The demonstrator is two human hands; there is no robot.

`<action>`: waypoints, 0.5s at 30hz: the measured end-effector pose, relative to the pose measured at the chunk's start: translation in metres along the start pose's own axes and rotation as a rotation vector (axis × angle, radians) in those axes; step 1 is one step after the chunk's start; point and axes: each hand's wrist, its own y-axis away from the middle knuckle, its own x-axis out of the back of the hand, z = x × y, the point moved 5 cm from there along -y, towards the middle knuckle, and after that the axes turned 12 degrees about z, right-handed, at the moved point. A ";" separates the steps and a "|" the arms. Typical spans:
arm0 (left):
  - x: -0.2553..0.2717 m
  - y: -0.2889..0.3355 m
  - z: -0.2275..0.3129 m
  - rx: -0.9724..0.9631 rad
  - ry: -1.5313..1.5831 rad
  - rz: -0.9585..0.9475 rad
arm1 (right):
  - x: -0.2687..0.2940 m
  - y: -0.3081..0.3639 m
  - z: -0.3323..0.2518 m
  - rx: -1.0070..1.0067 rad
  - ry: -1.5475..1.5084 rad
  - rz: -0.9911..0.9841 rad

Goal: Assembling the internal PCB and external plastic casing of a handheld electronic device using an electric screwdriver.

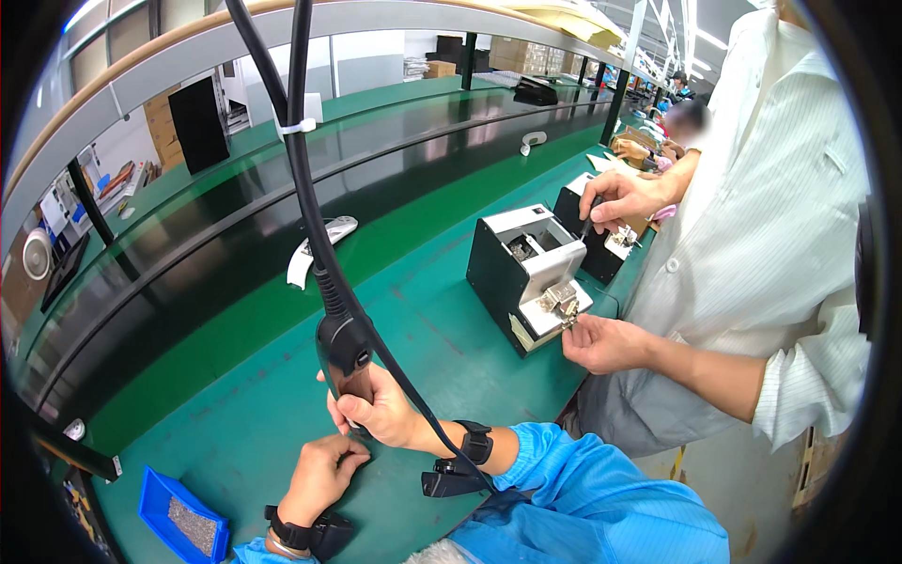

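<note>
The grip of the right hand (381, 409) is closed around the lower body of a dark, corded handheld tool with a rounded casing (340, 342). The tool stands roughly upright over the green-surfaced table (442, 371), its lower end directed toward the left hand (318, 477). A black ribbed cable sleeve (331, 293) leaves the top of the casing.

The left hand lies low at the table with fingers curled and thumb and fingertips near one another; whether they pinch a small part cannot be told. Contact between the tool's lower end and the left fingers cannot be confirmed.

Step in hand, as judged: positioning the tool over the spot at the left fingertips. The next move would call for a steady, near-vertical tool, a fixed left hand and slack in the cable.

A blue rectangular plastic tray (153, 503) containing small grey parts (193, 524) is located to the left of the left hand. A white curved shell (320, 246) lies beyond the tool, well apart from both hands.
</note>
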 end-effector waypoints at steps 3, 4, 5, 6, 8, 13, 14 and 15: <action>0.008 -0.006 0.001 0.009 0.061 0.115 | -0.002 0.000 0.001 0.003 -0.047 0.045; 0.007 -0.006 -0.003 0.049 0.104 0.113 | -0.001 0.000 0.004 -0.013 -0.067 0.056; 0.007 -0.006 -0.008 0.089 0.144 0.117 | -0.002 0.000 0.005 -0.029 -0.087 0.060; 0.006 -0.006 -0.011 0.076 0.135 0.122 | -0.002 0.000 0.004 -0.015 -0.090 0.053; 0.002 -0.003 -0.026 0.149 0.226 0.162 | -0.001 0.003 0.006 -0.046 -0.121 0.066; -0.004 -0.005 -0.028 0.121 0.258 0.099 | -0.002 0.006 0.010 -0.054 -0.153 0.034; -0.004 -0.005 -0.024 0.134 0.234 0.115 | -0.005 0.007 0.005 -0.049 -0.155 0.027; -0.003 -0.006 -0.023 0.148 0.210 0.132 | -0.007 0.008 0.002 -0.045 -0.157 0.020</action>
